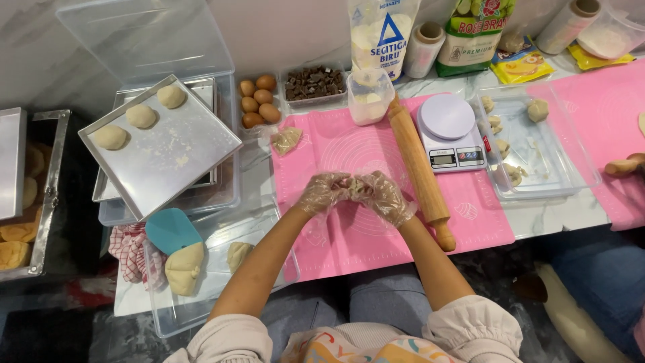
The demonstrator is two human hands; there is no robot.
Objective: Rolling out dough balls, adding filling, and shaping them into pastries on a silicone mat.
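Both my hands wear thin clear plastic gloves and meet over the pink silicone mat (349,242). My left hand (324,192) and my right hand (384,195) pinch one small dough piece (354,187) between their fingertips, just above the mat. A wooden rolling pin (421,173) lies on the mat right of my right hand. A metal tray (176,156) at the left carries three dough balls (140,116).
A white kitchen scale (451,132), a clear tray with dough bits (537,144), eggs (258,101), chocolate chunks (313,84), and flour bags (380,33) stand at the back. A clear tray at front left holds dough lumps (183,268) and a blue scraper (171,230). Another person's rolling pin (625,165) reaches in at right.
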